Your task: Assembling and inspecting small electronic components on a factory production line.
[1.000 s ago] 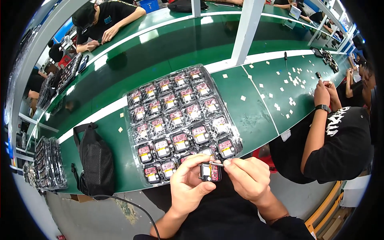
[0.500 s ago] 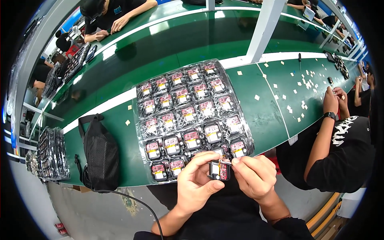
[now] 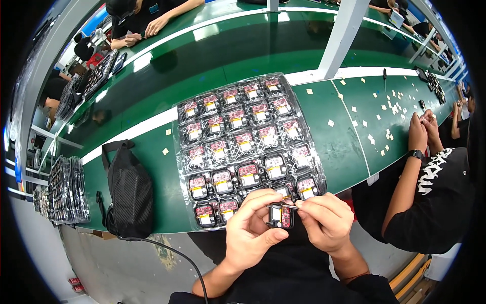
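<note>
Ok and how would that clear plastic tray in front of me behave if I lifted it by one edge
The clear tray would probably bend, since its rim looks thin and wrinkled. It may also sag and feel heavier than bare plastic, because rows of small devices load it.

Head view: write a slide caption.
Left hand holds a small device, right hand a slim tool at its edge, near a filled tray.
</note>
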Demonstrator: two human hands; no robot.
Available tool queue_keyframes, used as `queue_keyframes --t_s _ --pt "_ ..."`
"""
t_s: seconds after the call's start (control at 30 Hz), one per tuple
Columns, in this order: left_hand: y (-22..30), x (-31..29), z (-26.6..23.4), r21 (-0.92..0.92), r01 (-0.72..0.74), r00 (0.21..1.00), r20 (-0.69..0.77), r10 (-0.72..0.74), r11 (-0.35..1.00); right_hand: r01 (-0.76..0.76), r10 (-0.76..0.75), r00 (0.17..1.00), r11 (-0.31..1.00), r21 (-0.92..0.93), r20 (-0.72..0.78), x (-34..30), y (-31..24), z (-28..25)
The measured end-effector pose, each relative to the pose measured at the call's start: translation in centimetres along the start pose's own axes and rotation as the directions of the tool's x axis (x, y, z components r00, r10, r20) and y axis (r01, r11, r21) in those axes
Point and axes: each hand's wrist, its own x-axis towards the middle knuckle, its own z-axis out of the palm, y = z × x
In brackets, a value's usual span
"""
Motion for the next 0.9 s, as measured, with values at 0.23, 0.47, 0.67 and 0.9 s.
queue_keyframes --t_s 0.23,0.47,0.67,0.9 --pt "0.4 0.0 0.1 0.034 0.016 1.000 -0.025 -0.015 0.999 0.078 -0.080 0.997 0.991 -0.109 -0.014 0.1 0.0 0.3" --pt "0.5 -0.4 0.6 0.057 0.018 0.998 -0.060 -0.015 0.998 0.155 -0.153 0.988 0.959 -0.239 0.026 -0.5 -0.2 -0.1" --pt "0.2 -0.4 0.4 0.047 -0.026 0.994 -0.103 0.030 0.999 0.064 -0.054 0.995 0.990 -0.128 0.084 0.1 -0.6 -0.2" --pt "-0.2 -0.4 1.0 0.214 -0.250 0.967 -0.003 0.257 0.944 -0.619 0.457 0.784 0.522 0.587 0.420 -1.6 -1.8 -1.0"
